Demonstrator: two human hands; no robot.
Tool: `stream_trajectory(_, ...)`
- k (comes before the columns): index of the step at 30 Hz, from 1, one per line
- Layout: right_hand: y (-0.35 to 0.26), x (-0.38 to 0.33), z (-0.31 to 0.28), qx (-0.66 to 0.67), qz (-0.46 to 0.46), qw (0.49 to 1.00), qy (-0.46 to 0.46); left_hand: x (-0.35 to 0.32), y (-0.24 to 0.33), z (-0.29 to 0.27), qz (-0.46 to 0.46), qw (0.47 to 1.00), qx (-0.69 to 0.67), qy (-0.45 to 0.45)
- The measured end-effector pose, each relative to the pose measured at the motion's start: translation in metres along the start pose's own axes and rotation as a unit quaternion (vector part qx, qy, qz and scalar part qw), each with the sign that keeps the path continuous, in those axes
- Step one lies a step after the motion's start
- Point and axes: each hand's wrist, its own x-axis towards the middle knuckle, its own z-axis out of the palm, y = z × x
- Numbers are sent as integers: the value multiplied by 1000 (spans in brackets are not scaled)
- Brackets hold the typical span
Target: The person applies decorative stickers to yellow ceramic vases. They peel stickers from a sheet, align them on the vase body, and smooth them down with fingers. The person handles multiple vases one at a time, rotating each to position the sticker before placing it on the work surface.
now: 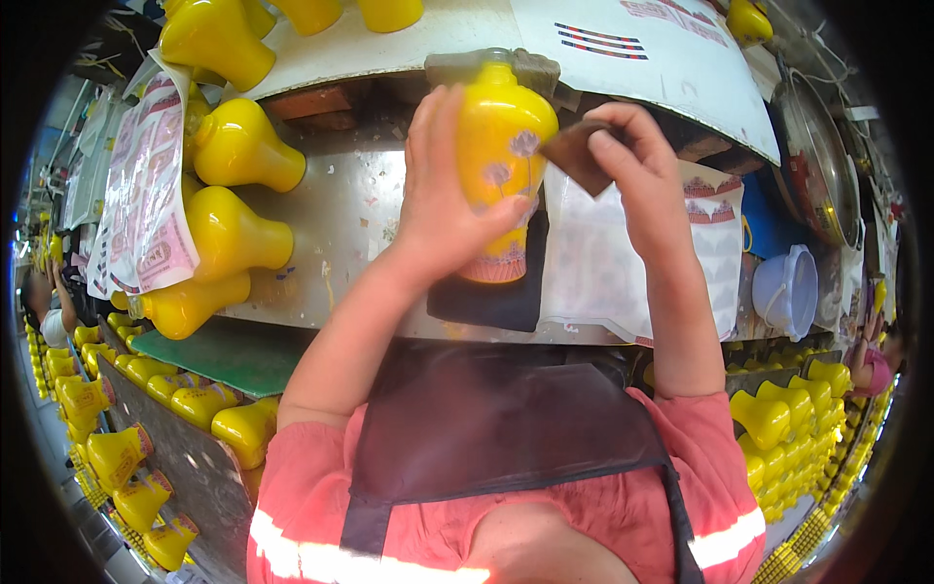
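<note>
A glossy yellow vase [491, 146] lies on its side in front of me, its neck toward the far side against a grey block [545, 70]. Purple flower decals and a patterned band near the base mark its surface. My left hand [438, 185] grips the vase's left side, thumb across the lower body; the fingers are slightly blurred. Between the thumb and fingers of my right hand [632, 156] is a thin brown square scraper [584, 161], its corner close to the vase's right side. Under the vase's base is a black cloth [486, 304].
Several plain yellow vases [238, 234] lie at the left beside printed decal sheets [156, 195]. Another decal sheet [593, 273] lies right of the cloth. Farther right stands a pale bucket [786, 292]. A white board [642, 58] spans the back. Rows of yellow vases [793, 419] stand lower right.
</note>
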Motion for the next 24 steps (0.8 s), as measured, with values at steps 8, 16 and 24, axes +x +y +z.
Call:
stream_trajectory(8, -23, 24, 25, -443, -445, 773, 88, 1, 2, -6, -16, 1000, -15, -4)
stream_trajectory(16, 14, -45, 31, -357, -577, 714, -171, 25, 7, 2, -186, 940, -285, 19)
stream_trajectory(24, 20, -29, 23, -357, -522, 769, -98, 16, -3, 9, -154, 926, -335, 73)
